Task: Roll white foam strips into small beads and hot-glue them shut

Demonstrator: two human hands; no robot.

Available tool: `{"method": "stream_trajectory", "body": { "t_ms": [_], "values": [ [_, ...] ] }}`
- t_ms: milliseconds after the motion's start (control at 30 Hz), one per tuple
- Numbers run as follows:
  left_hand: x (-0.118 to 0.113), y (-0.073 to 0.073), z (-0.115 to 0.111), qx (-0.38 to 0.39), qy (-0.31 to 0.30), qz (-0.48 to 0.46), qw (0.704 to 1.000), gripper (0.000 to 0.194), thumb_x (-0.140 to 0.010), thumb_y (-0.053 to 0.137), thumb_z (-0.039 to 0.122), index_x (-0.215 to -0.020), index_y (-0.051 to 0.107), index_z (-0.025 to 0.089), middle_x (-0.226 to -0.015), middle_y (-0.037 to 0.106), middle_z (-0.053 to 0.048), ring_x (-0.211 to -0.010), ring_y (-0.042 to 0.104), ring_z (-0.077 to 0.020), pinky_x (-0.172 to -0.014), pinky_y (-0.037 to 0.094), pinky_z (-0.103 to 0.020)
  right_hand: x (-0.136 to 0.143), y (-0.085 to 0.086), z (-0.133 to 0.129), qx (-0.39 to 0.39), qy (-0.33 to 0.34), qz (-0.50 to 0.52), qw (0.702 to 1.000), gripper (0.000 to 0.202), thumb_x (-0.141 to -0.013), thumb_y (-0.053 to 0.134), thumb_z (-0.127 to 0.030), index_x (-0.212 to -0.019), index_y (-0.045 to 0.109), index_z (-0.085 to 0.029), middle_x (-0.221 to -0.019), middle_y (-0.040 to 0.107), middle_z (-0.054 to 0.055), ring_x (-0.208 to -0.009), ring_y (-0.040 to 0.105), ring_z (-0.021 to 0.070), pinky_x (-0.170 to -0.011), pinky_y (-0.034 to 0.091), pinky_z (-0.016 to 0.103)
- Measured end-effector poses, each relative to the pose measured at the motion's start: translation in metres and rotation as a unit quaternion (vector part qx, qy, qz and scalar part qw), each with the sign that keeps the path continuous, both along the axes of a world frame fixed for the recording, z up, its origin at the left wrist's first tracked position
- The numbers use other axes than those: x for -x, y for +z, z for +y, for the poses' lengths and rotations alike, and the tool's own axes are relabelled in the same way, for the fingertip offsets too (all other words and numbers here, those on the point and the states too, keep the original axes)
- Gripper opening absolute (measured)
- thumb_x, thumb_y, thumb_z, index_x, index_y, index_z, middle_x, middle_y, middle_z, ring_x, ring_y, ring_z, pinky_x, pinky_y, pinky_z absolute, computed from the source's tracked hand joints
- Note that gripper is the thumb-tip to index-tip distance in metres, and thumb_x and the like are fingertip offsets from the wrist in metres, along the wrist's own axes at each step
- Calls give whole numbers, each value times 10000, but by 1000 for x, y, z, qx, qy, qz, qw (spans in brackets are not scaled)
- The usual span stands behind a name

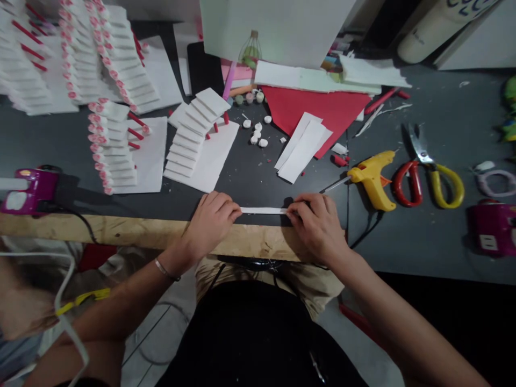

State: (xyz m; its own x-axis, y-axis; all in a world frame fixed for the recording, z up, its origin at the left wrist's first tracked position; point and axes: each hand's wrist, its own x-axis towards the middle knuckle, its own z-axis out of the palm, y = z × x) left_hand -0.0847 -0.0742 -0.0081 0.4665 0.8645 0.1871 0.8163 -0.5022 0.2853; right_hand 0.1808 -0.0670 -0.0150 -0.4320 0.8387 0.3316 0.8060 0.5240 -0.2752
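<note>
A narrow white paper strip [264,210] stretches level between my two hands, just above the table's front edge. My left hand [215,217] pinches its left end between thumb and fingers. At the other end my right hand [316,220] is closed on the strip the same way. Beyond my hands lies a small stack of flat white paper strips [300,153], partly on a red paper sheet [310,110]. Left of that, a white stepped paper model [187,142] with red posts stands on a white base, its front corner close to my left hand.
A yellow glue gun [373,180] and scissors [421,156] with red and yellow handles lie to the right. Several stepped models [115,150] fill the left side. Small white lumps [258,131] sit mid-table. A purple device [32,191] is at the left edge; another person's hand [28,309] shows below.
</note>
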Motion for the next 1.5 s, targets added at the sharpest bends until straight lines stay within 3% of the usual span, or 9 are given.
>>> {"method": "stream_trajectory", "body": {
  "t_ms": [500,633,800,933,1100,1200,1267,1367,1500],
  "values": [
    [-3,18,16,205,126,-31,970,153,-865,695,320,-775,656,203,-817,640,-2,-842,546,-191,-833,309,-383,-7,7,8,137,-84,39,986,152,-823,713,-307,-732,636,-213,-1091,625,86,-1010,507,291,-797,357,421],
    [-4,20,17,204,68,-53,975,74,-926,600,243,-922,673,234,-915,653,-4,-895,554,-184,-837,302,-367,-6,10,13,161,-97,25,982,161,-803,735,-315,-808,606,-220,-1097,615,85,-998,509,288,-795,350,407],
    [-5,26,18,178,-51,29,982,419,-951,472,104,-1179,671,395,-1002,640,-4,-936,515,-197,-827,266,-366,-5,12,17,173,-98,5,980,199,-786,747,-327,-858,591,-225,-1086,599,89,-994,506,289,-788,347,393],
    [-5,27,21,156,-112,98,977,532,-964,428,81,-1302,598,456,-986,611,-18,-880,481,-185,-789,256,-347,-6,12,21,176,-95,0,980,205,-787,749,-337,-858,592,-227,-1070,598,84,-975,508,280,-779,344,384],
    [-5,25,21,131,-122,129,975,520,-978,430,96,-1346,564,437,-950,596,-20,-839,466,-174,-761,256,-329,-5,14,16,148,-93,2,985,173,-813,729,-332,-876,611,-223,-1077,621,90,-959,517,281,-758,352,383],
    [-6,25,19,120,-121,128,977,524,-971,429,83,-1322,582,441,-934,586,-18,-830,470,-179,-755,261,-330,4,21,-3,63,-88,15,994,66,-892,642,-279,-928,642,-223,-1094,643,98,-974,530,277,-796,377,415],
    [-7,25,18,117,-119,124,978,526,-965,427,75,-1311,586,438,-922,583,-17,-828,473,-183,-758,266,-331,14,25,-17,16,-42,27,999,133,-928,578,-209,-1026,666,-228,-1108,658,101,-1000,542,269,-841,409,428],
    [-8,26,17,117,-114,122,979,500,-962,430,82,-1298,594,413,-919,582,-21,-831,477,-186,-763,276,-332,25,22,-30,48,79,5,996,365,-945,475,-97,-1259,617,-217,-1174,656,118,-1047,556,255,-890,461,415],
    [-7,26,17,118,-111,110,981,476,-961,446,86,-1267,616,409,-919,569,-21,-833,479,-181,-762,277,-329,24,10,-27,86,93,-39,991,445,-927,445,-49,-1337,579,-157,-1192,645,151,-1018,562,259,-906,496,410]
  ]
}}
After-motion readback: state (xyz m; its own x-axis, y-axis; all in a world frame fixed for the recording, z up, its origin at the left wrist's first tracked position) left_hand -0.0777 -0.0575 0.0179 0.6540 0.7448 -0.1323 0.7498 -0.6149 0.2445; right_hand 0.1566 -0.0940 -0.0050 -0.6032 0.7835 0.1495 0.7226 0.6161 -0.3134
